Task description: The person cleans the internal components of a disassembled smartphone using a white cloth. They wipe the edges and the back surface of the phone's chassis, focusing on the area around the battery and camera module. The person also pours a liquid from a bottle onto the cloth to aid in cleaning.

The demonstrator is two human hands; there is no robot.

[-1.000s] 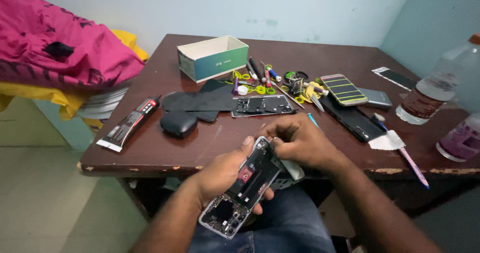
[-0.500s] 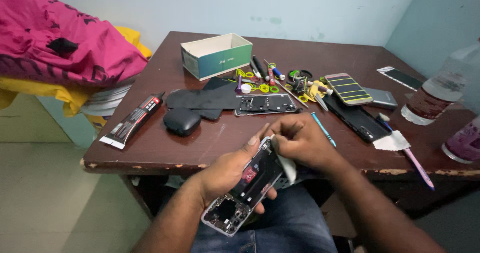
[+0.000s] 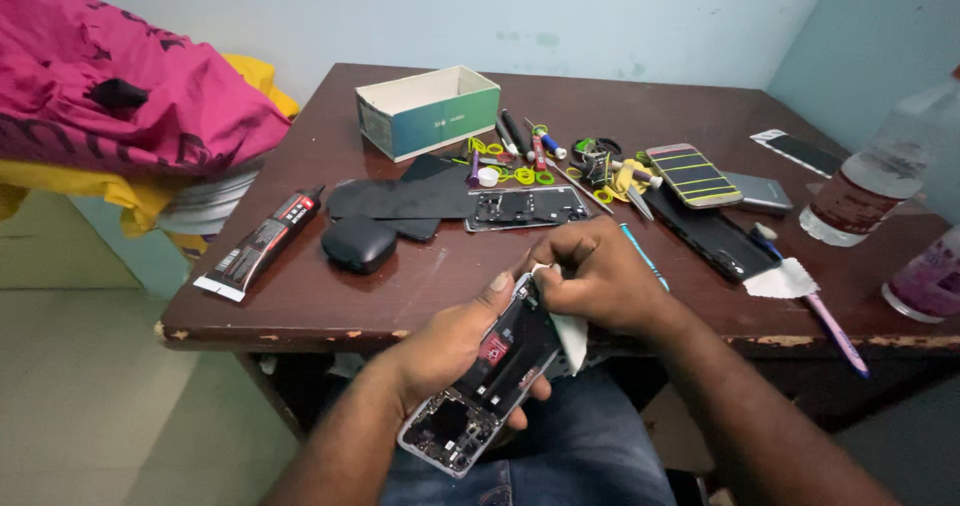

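Here the left hand (image 3: 455, 341) grips an opened phone (image 3: 490, 376), the right hand (image 3: 600, 276) pinches a white cloth (image 3: 572, 336), beyond the green-sided box (image 3: 430, 114).

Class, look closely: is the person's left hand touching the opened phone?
Touching. The head view shows the left hand cradling the opened phone from beneath, thumb against its edge.

The upper end of the opened phone (image 3: 490, 381) and most of the white cloth (image 3: 571, 338) are hidden under the right hand (image 3: 598, 278). Far right of that hand, two bottles (image 3: 872, 188) are cut off by the frame edge. The small tools (image 3: 560, 161) beyond the hand are too small to identify.
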